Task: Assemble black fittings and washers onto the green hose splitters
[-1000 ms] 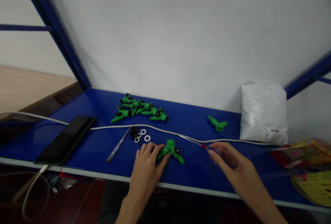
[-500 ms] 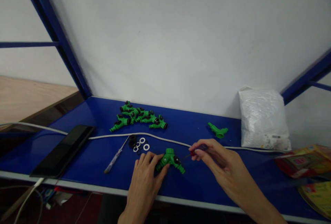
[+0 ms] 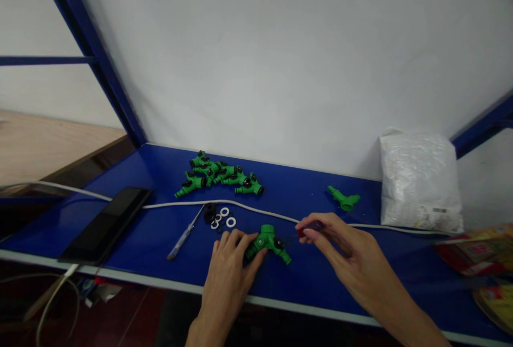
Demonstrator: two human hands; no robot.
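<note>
My left hand [image 3: 231, 261] grips one arm of a green Y-shaped hose splitter [image 3: 266, 242] on the blue table, thumb and fingers closed around it. The splitter's free arm, with a black valve knob, points right. In my right hand [image 3: 340, 245] is a screwdriver [image 3: 308, 228] with a dark red and purple handle, pinched between thumb and fingers. Its thin shaft points left toward the black knob; whether the tip touches is too blurred to tell. Left of my left hand lie white washers [image 3: 231, 222], black rings [image 3: 209, 212] and a clear-handled screwdriver [image 3: 185, 233].
Several green splitters [image 3: 214, 174] are heaped at the back. A bare green Y piece [image 3: 345, 199] lies at right, near a white plastic parcel [image 3: 419, 181]. A white cable [image 3: 256, 210] crosses the table. A black tablet [image 3: 106, 225] rests at left, colourful packets [image 3: 476, 251] at far right.
The whole view has shifted slightly, so things appear a little further right and higher. Both hands keep their hold on the splitter and the screwdriver.
</note>
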